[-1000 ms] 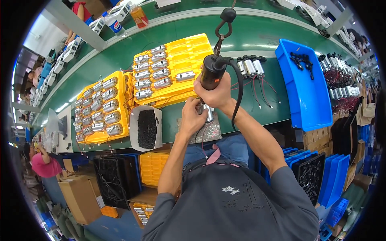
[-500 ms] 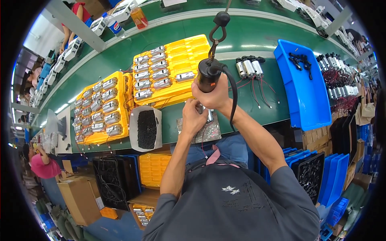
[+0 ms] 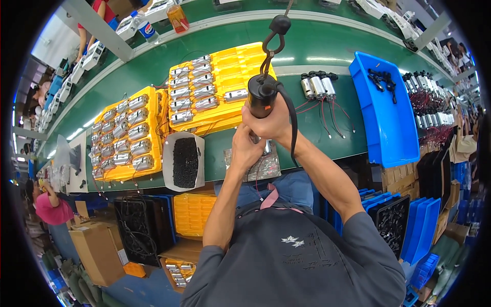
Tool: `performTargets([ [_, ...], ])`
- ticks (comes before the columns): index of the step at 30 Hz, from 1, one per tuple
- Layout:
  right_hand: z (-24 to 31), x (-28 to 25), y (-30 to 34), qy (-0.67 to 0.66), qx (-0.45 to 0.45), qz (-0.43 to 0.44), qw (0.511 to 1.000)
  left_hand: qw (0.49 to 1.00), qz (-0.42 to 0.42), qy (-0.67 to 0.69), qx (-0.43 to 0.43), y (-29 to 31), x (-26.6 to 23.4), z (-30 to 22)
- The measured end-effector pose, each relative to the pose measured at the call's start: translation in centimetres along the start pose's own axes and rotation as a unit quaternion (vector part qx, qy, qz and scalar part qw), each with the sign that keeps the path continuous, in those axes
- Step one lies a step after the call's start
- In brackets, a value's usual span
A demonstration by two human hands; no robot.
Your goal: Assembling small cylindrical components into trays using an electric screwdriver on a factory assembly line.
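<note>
My right hand (image 3: 271,123) is wrapped round a black electric screwdriver (image 3: 261,97), which hangs from a hook and cable and points down. Just below and to its left, my left hand (image 3: 246,149) has its fingers closed on a silver cylindrical motor (image 3: 267,148), partly hidden by both hands. The screwdriver's tip is out of sight behind my fingers. Under the motor lies a speckled, shiny pad (image 3: 268,166) at the bench edge, and the motor's thin wires trail down over it. To the left stands a white box (image 3: 168,176) of small black screws.
Two yellow trays (image 3: 240,64) (image 3: 153,166) carry rows of silver motors with wires. Several motors with black ends (image 3: 317,87) stand on the green bench (image 3: 307,43) to the right. Beyond them sits a blue bin (image 3: 391,128) with black parts. A black power cord (image 3: 294,120) loops beside my right wrist.
The screwdriver's top has shifted slightly left and down. Both hands keep their grips, and the motor stays on the pad. The whole view has moved a little.
</note>
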State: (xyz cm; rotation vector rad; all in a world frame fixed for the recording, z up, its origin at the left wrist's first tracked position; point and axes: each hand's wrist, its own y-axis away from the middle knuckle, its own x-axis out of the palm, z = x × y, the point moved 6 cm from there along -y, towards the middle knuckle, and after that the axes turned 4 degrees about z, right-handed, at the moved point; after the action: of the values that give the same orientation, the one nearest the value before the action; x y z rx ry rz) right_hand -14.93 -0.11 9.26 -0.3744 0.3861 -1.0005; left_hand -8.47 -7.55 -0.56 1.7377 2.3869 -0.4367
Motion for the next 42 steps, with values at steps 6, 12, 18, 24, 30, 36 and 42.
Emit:
performTargets([
  [6, 0.9, -0.6, -0.3, 0.036, -0.079, -0.055, 0.995, 1.0, -0.002, -0.008, -0.02, 0.1, 0.1, 0.2],
  [12, 1.1, -0.5, -0.2, 0.034, -0.085, -0.043, 0.995, 1.0, 0.0, -0.015, -0.017, 0.0, 0.0, 0.0],
  [18, 0.5, -0.3, -0.1, 0.038, -0.065, -0.029, 0.997, 0.996, 0.04, -0.011, -0.077, 0.3, -0.2, 0.0],
  [24, 0.2, 0.4, -0.4, 0.032, -0.047, 0.01, 0.998, 0.978, 0.101, -0.156, 0.097, 0.7, -1.6, -1.8],
  [30, 1.1, 0.8, -1.1, 0.016, -0.036, 0.019, 0.999, 0.975, 0.211, -0.06, 0.029, -0.2, -0.4, 1.6],
  [36, 0.5, 2.4, -1.5, 0.05, -0.009, 0.097, 0.994, 0.982, 0.186, -0.001, 0.014, -0.4, 0.0, 3.1],
  [42, 0.6, 3.0, -2.1, 0.078, -0.001, 0.13, 0.988, 0.986, 0.16, -0.006, 0.057, -0.4, -0.3, 2.6],
])
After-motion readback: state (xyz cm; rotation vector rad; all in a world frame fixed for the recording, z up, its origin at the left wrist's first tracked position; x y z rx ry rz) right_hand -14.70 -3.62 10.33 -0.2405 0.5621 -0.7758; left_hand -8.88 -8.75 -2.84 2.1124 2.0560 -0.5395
